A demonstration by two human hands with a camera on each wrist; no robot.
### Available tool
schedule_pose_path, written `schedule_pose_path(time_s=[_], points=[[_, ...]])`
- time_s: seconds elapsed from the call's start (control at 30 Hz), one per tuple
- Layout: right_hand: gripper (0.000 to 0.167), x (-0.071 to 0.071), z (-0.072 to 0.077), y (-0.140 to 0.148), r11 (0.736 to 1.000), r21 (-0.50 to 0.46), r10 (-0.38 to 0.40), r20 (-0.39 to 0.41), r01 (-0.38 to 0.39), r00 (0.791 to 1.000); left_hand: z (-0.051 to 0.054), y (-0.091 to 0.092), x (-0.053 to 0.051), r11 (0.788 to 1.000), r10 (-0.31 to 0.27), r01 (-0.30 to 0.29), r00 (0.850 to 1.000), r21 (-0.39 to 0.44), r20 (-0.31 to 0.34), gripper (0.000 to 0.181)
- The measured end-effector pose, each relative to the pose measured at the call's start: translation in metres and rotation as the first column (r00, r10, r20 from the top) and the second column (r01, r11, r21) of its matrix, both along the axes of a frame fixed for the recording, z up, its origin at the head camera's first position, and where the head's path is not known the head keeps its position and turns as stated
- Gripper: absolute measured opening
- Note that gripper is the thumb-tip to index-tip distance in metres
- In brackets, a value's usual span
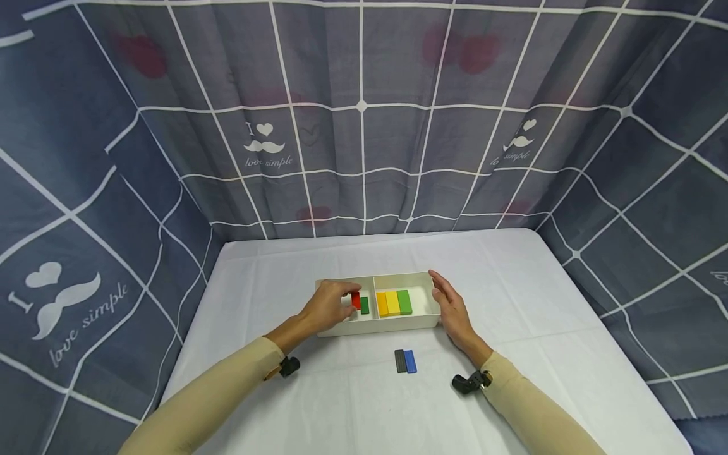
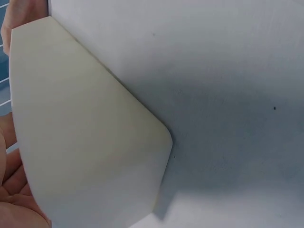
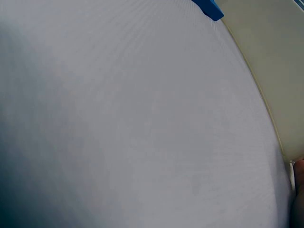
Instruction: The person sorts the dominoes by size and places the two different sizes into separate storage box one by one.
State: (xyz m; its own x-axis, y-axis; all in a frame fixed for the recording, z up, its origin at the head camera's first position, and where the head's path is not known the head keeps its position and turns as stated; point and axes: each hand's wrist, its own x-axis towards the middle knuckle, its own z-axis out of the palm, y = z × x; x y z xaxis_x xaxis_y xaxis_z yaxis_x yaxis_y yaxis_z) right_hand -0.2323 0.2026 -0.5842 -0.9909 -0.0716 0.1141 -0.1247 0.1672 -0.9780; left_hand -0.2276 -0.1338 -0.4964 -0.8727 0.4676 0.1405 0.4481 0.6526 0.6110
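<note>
Red block point(image 1: 356, 301) (head view only)

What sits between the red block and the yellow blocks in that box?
From the head view, a dark green block stands there, then the box's white divider.

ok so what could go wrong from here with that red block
The left hand, pinching the small red rectangular block, might nudge the dark green rectangular block beside it. The right hand, at the right end of the white rectangular box, could shift the box. If the box slid nearer, it might bump the flat blue rectangular block.
</note>
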Motion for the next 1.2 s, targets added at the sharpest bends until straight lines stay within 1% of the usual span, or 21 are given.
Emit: schedule_pose_path(time_s=[0.13,0.33,0.47,0.57,0.7,0.93,1.2], points=[[0.049,0.000,0.000,0.000,1.000,0.002,0.000,0.001,0.000,1.000,-0.003,0.002,-0.002,1.000,-0.008,0.008,1.000,-0.021,0.007,0.049],[0.050,0.001,0.002,0.000,1.000,0.018,0.001,-0.004,-0.001,1.000,-0.009,0.004,-0.006,0.999,-0.011,0.013,0.999,-0.046,0.049,0.049],[0.049,0.000,0.002,0.000,1.000,0.002,0.007,-0.017,-0.007,1.000,-0.012,0.005,-0.009,0.997,-0.001,0.003,0.999,-0.072,0.035,0.047],[0.049,0.000,0.002,0.000,1.000,0.001,0.008,-0.018,-0.008,1.000,-0.012,0.005,-0.012,0.996,-0.004,0.006,1.000,-0.085,0.017,0.045],[0.050,0.000,0.001,0.000,1.000,0.016,0.002,-0.001,-0.002,1.000,-0.011,0.006,-0.014,0.995,-0.022,0.023,1.000,-0.096,0.017,0.044],[0.050,0.002,0.002,-0.001,1.000,0.019,0.004,0.010,-0.004,1.000,-0.012,0.009,-0.018,0.990,-0.024,0.028,0.999,-0.135,0.029,0.043],[0.050,0.003,0.004,-0.001,1.000,0.014,-0.006,0.008,0.005,1.000,-0.012,0.011,-0.021,0.988,-0.019,0.029,0.997,-0.149,0.071,0.048]])
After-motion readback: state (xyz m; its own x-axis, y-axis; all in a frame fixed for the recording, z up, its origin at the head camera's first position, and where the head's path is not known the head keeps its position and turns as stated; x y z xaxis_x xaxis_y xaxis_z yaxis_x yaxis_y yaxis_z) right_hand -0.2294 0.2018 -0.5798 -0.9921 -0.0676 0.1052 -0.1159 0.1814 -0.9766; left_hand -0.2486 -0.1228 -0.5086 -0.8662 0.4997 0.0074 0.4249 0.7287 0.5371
